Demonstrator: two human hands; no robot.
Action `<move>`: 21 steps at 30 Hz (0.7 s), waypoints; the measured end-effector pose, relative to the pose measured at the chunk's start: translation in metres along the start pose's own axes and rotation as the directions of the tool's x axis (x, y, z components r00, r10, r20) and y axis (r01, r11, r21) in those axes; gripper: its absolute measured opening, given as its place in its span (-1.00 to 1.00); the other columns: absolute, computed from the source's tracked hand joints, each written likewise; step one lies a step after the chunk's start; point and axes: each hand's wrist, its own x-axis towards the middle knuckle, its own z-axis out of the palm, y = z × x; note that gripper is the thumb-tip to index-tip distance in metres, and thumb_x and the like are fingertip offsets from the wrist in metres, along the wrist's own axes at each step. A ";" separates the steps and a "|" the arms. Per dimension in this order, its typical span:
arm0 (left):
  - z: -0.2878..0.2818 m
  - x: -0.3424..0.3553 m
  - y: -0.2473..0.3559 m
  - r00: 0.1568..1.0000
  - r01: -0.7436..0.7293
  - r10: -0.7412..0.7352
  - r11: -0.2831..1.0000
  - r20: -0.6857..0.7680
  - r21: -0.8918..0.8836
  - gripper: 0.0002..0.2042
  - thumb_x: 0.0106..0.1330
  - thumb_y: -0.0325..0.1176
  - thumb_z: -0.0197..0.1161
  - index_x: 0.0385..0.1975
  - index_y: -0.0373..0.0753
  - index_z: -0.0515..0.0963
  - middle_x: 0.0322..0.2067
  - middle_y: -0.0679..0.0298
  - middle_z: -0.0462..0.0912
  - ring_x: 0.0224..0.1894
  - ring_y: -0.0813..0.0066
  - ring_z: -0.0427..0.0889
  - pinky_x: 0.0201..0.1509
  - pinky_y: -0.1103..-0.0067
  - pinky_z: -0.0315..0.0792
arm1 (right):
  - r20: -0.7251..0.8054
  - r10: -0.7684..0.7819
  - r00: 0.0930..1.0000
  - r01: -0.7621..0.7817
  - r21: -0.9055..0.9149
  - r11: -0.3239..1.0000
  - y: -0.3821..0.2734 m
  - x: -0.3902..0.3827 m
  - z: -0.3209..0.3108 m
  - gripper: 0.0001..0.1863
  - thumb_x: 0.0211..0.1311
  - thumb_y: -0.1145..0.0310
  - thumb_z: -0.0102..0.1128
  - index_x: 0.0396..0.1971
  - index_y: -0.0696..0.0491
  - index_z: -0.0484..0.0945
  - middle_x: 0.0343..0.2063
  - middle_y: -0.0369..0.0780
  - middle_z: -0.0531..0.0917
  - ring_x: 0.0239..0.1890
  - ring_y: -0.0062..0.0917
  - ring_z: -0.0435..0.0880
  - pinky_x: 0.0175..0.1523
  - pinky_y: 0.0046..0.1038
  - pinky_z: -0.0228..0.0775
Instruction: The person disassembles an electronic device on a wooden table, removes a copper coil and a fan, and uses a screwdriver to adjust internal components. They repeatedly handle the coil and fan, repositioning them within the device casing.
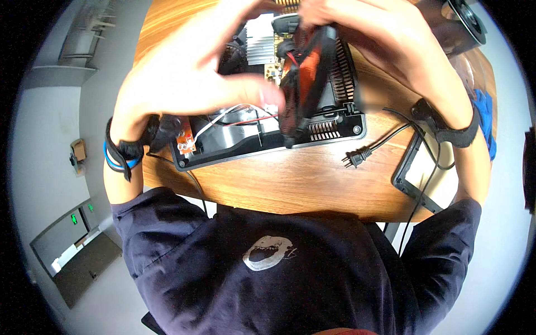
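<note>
A round coil point(310, 72) with copper-coloured windings and a black frame stands tilted, nearly on edge, above an opened black appliance housing point(268, 149). My right hand point(379, 33) grips the coil's upper part, fingers bent round its far edge. My left hand point(184, 78) is spread wide, thumb stretched toward the coil's left side; it seems to touch the edge, though blur hides the contact. Its other fingertips run to the top of the picture. In the housing are a finned silver heat sink point(261, 42), an orange circuit board point(185, 139) and a red wire point(245, 120).
A power cord's plug point(357, 157) lies on the wooden table point(268, 187), right of the housing. Farther right is a black-rimmed pale panel point(430, 173). A dark cylindrical container point(455, 25) stands at the far right, with blue material point(484, 120) by the table's right edge.
</note>
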 end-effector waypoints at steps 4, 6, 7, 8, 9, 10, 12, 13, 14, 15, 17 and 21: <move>0.015 -0.003 0.022 0.981 0.173 -0.169 0.984 0.090 -0.040 0.58 0.19 -0.23 0.89 0.84 -0.42 -0.48 0.66 -0.50 0.28 0.65 -0.22 0.49 0.77 0.09 0.43 | -0.191 -0.064 0.980 0.077 0.065 0.995 0.001 0.017 0.011 -0.67 0.54 0.48 0.41 0.21 0.16 0.66 0.02 -0.02 0.79 0.08 -0.08 0.85 0.25 -0.19 0.76; 0.019 0.000 0.025 0.983 0.186 -0.183 0.977 0.032 -0.104 0.49 0.24 -0.34 0.79 0.85 -0.39 -0.47 0.65 -0.50 0.29 0.64 -0.24 0.51 0.73 0.08 0.49 | -0.163 -0.006 0.987 0.003 -0.018 1.000 -0.003 0.011 0.006 -0.61 0.58 0.44 0.42 0.29 0.16 0.60 0.04 0.00 0.75 0.14 -0.07 0.83 0.31 -0.18 0.73; 0.019 0.002 0.025 0.983 0.184 -0.184 0.971 0.011 -0.152 0.46 0.27 -0.38 0.75 0.86 -0.37 -0.47 0.64 -0.49 0.31 0.63 -0.24 0.52 0.72 0.08 0.51 | -0.149 0.023 0.988 -0.033 -0.061 0.998 -0.005 0.006 0.002 -0.58 0.60 0.42 0.42 0.33 0.17 0.57 0.06 0.01 0.74 0.16 -0.06 0.82 0.33 -0.17 0.72; 0.021 0.002 0.027 0.972 0.222 -0.233 0.945 -0.017 -0.240 0.38 0.32 -0.40 0.67 0.86 -0.35 -0.43 0.62 -0.49 0.35 0.61 -0.23 0.55 0.69 0.08 0.53 | -0.167 0.063 0.984 -0.078 -0.085 0.993 -0.005 0.003 0.003 -0.56 0.60 0.42 0.43 0.35 0.17 0.55 0.07 0.02 0.73 0.18 -0.07 0.81 0.35 -0.18 0.72; 0.021 0.001 0.029 0.959 0.251 -0.281 0.910 -0.045 -0.329 0.29 0.38 -0.43 0.59 0.87 -0.34 -0.39 0.60 -0.48 0.39 0.59 -0.22 0.58 0.67 0.08 0.55 | -0.142 0.166 0.976 -0.178 -0.076 0.981 -0.008 -0.005 0.001 -0.53 0.58 0.41 0.47 0.35 0.17 0.54 0.11 0.00 0.73 0.21 -0.10 0.81 0.38 -0.18 0.71; 0.021 0.000 0.031 0.942 0.269 -0.327 0.868 -0.073 -0.417 0.21 0.44 -0.46 0.51 0.88 -0.32 -0.35 0.57 -0.47 0.43 0.57 -0.21 0.60 0.65 0.08 0.57 | -0.116 0.268 0.957 -0.277 -0.073 0.958 -0.011 -0.012 0.000 -0.50 0.55 0.39 0.51 0.35 0.18 0.53 0.15 -0.01 0.73 0.25 -0.12 0.81 0.42 -0.18 0.71; 0.013 -0.008 0.041 0.877 0.445 -0.475 0.857 -0.066 -0.260 0.00 0.55 -0.46 0.38 0.86 -0.36 -0.12 0.52 -0.38 0.54 0.51 -0.12 0.67 0.62 0.14 0.57 | -0.031 0.479 0.877 -0.480 -0.043 0.876 -0.019 -0.027 -0.003 -0.57 0.49 0.41 0.55 0.23 0.19 0.61 0.12 -0.06 0.77 0.24 -0.15 0.84 0.40 -0.20 0.72; 0.008 -0.010 0.043 0.884 0.456 -0.463 0.884 -0.067 -0.101 -0.09 0.59 -0.44 0.34 0.84 -0.37 -0.02 0.50 -0.33 0.59 0.48 -0.08 0.70 0.61 0.16 0.57 | 0.112 0.566 0.817 -0.568 -0.019 0.823 -0.023 -0.034 -0.008 -0.61 0.52 0.36 0.55 0.17 0.19 0.61 0.09 -0.07 0.76 0.23 -0.14 0.83 0.39 -0.19 0.70; 0.007 -0.012 0.044 0.882 0.463 -0.463 0.886 -0.088 -0.021 -0.17 0.62 -0.43 0.30 0.82 -0.39 0.07 0.47 -0.29 0.62 0.46 -0.04 0.72 0.59 0.18 0.57 | 0.288 0.535 0.794 -0.560 0.005 0.828 -0.027 -0.039 -0.013 -0.63 0.55 0.32 0.54 0.12 0.18 0.61 0.05 -0.08 0.76 0.22 -0.13 0.82 0.37 -0.18 0.68; 0.004 -0.013 0.046 0.880 0.469 -0.461 0.881 -0.109 0.058 -0.25 0.66 -0.42 0.26 0.79 -0.40 0.16 0.44 -0.25 0.66 0.43 -0.01 0.74 0.58 0.20 0.57 | 0.367 0.455 0.811 -0.489 0.000 0.872 -0.034 -0.045 -0.013 -0.61 0.54 0.27 0.53 0.16 0.18 0.66 0.15 -0.04 0.74 0.35 -0.09 0.74 0.49 -0.13 0.60; 0.005 -0.012 0.052 0.860 0.498 -0.482 0.864 -0.169 0.072 -0.35 0.72 -0.38 0.23 0.74 -0.41 0.26 0.38 -0.20 0.72 0.38 0.03 0.77 0.54 0.23 0.59 | 0.396 0.410 0.822 -0.422 -0.059 0.904 -0.053 -0.054 -0.007 -0.54 0.49 0.23 0.54 0.23 0.18 0.74 0.27 -0.05 0.72 0.47 -0.07 0.65 0.55 -0.11 0.55; 0.007 -0.008 0.069 0.833 0.541 -0.517 0.836 -0.197 0.093 -0.44 0.80 -0.31 0.21 0.68 -0.39 0.35 0.27 -0.17 0.80 0.29 0.07 0.82 0.44 0.25 0.64 | 0.347 0.366 0.863 -0.376 -0.042 0.926 -0.069 -0.058 0.009 -0.46 0.38 0.21 0.57 0.28 0.15 0.82 0.26 -0.14 0.77 0.53 -0.11 0.60 0.64 -0.06 0.48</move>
